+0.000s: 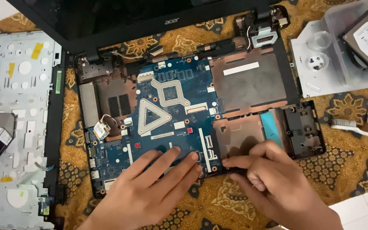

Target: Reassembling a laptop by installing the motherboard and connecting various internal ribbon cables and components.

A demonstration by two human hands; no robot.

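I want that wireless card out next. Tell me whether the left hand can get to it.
Probably yes. The left hand lies flat on the blue motherboard, and the wireless card sits uncovered just beyond it at the board's left edge, nothing between.

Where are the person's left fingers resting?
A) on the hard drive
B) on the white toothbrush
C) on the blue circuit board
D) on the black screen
C: the left hand lies flat with its fingers on the blue circuit board in the opened laptop.

blue motherboard [167,115] | flat, seated in open black laptop base [290,106]
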